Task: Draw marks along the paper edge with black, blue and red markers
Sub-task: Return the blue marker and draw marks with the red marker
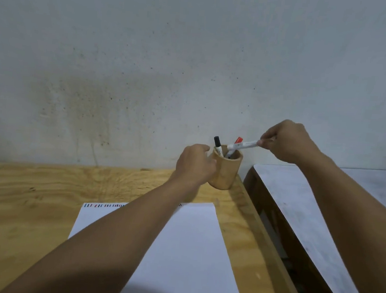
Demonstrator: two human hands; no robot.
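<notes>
While the left hand wraps around the left side of a wooden cup at the far right corner of the plywood bench, the right hand holds a white-barrelled marker by its right end, its grip pinched closed on the barrel. That marker lies almost level above the cup's mouth, its left end just over the rim; its ink colour cannot be told. Inside the cup stand a black-capped marker on the left and a red-capped marker leaning to the right. Nearer, a white sheet of paper lies flat on the bench, with a row of short black, blue and red marks along its far edge, partly hidden by the left forearm. To the right stands a grey table, apart from the bench.
</notes>
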